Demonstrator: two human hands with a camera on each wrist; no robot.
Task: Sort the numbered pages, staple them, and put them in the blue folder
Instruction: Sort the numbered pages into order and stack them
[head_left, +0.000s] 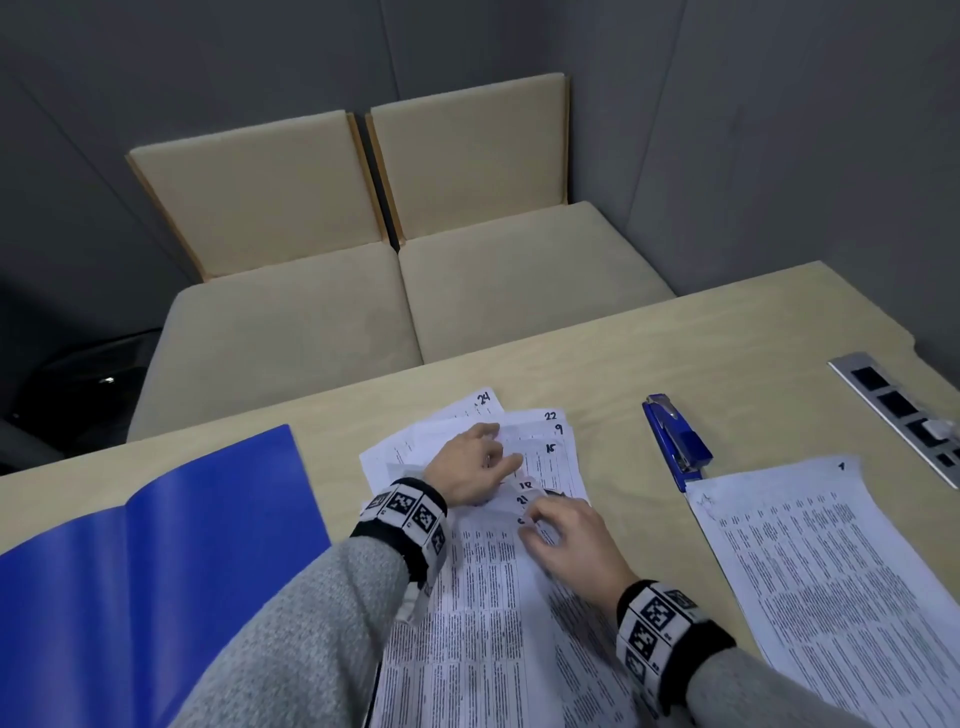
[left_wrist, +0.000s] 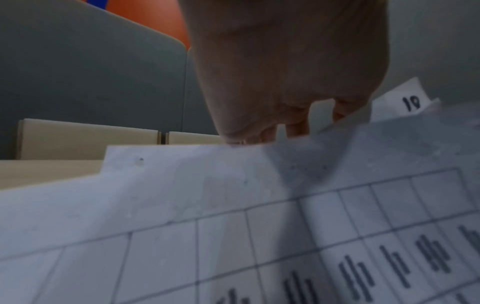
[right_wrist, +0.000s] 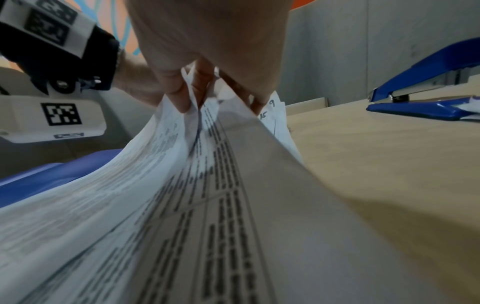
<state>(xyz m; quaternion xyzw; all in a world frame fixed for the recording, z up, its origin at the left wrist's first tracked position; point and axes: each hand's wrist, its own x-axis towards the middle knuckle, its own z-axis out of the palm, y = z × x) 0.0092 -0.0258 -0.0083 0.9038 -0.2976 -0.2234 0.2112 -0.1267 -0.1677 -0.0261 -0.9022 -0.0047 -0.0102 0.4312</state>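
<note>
Grey walls enclose two beige seats (head_left: 363, 270) beyond the wooden table (head_left: 727, 332). Both hands work at the far right corner of a fanned pile of pages (head_left: 483, 597) that lies in front of the person. Numbers 24, 22, 9, 15, 18 and 21 show on the fanned corners. The left hand (head_left: 470, 465) lies on the pile with its fingers loosely bent, holding back upper sheets; I cannot tell whether it pinches any. The right hand (head_left: 566, 540) pinches lifted page corners between thumb and fingers, and the sheets curve up into its grip in the right wrist view. Left of the left hand lies the open folder (head_left: 156, 545). Right of the right hand, page 1 (head_left: 810, 571) lies apart, and the stapler (head_left: 675, 441) sits just beyond it, its base touching that sheet's far corner.
</note>
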